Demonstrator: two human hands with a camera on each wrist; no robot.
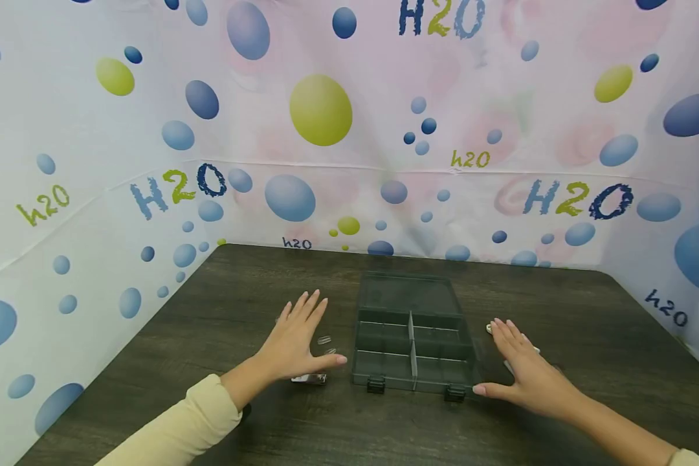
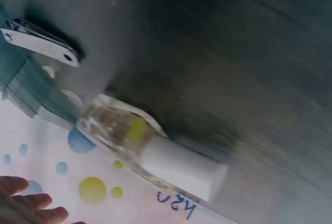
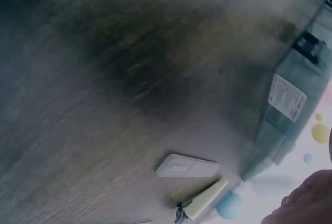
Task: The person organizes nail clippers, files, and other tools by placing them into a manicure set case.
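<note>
A see-through dark grey divided box [image 1: 413, 383] with several compartments lies with its lid folded back. My left hand [image 1: 291, 343] is spread, palm down, to the left of it. Close by that hand are a nail clipper [image 2: 44, 44], small clear curved pieces [image 1: 324, 340] and a clear bottle with a white cap [image 2: 179, 166], which the hand hides in the head view. My right hand [image 1: 524, 375] extends over the table beside the box's right side, fingers straight. Near it lie a flat white piece [image 3: 188, 167] and a pale yellow clip-like thing [image 3: 208, 199], largely covered by the hand in the head view.
The dark wood-grain table [image 1: 256, 278] carries everything. Behind it and along both sides hangs a white curtain [image 1: 373, 116] with blue and green dots. Two latches, one a black latch [image 1: 375, 384], sit on the box's front edge.
</note>
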